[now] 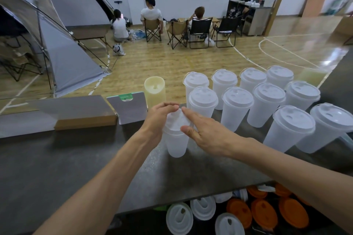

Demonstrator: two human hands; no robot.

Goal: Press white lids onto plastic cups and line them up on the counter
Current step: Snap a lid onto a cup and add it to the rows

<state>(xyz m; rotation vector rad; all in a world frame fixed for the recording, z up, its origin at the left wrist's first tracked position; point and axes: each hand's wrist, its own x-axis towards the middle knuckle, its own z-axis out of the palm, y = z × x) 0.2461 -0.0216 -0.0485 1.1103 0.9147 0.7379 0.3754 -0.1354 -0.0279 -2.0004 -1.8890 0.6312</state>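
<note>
Your left hand (159, 118) curls around a plastic cup (176, 143) on the bench (76, 158). Your right hand (206, 133) presses its white lid (176, 120) with straight fingers. Lidded cups (236, 108) stand right.

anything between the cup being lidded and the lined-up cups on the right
Nothing visible blocks it. The cup, with both the left hand and right hand on its lid, stands just left of the nearest lidded cup, with only bare counter between them.

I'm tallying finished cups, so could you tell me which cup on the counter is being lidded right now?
The cup nearest the camera, standing apart left of the lidded rows: both the left hand and right hand are on its white lid.
</note>
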